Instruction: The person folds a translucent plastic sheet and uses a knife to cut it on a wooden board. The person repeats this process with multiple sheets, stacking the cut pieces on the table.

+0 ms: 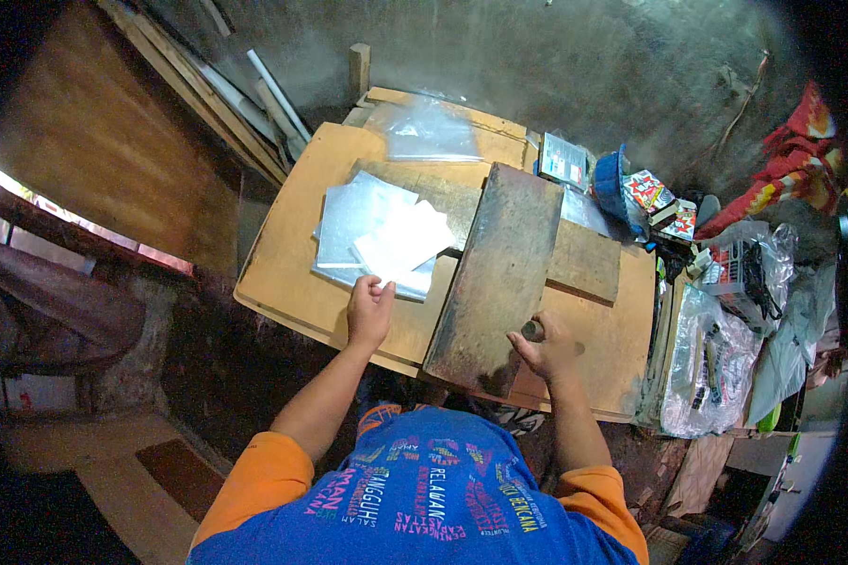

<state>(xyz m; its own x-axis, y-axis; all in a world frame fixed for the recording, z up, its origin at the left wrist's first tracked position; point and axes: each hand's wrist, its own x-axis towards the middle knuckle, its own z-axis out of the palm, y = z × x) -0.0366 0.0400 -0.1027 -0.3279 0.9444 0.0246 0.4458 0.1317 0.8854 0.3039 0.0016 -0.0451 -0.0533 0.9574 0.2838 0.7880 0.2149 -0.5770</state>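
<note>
My left hand [369, 314] has its thumb and fingertips pinched at the near corner of a bright white sheet [403, 240]. The sheet lies fanned over a stack of clear plastic sleeves or bags [350, 212]; glare hides its detail. To the right, my right hand [557, 346] grips a short dark cylinder [533, 330], its round end facing up and left. What the cylinder belongs to is hidden by my fingers. This hand is above the near right edge of a long, dark, worn wooden board [502, 261] that lies slantwise across the wooden table [290, 247].
Another clear plastic stack [431, 134] lies at the table's back. A smaller wooden block [586, 261] sits right of the board. Beyond are a flat box [564, 159], a blue basin [610, 180], printed boxes [650, 191] and a grey basket [731, 268]. Timber planks [191, 85] lean at left.
</note>
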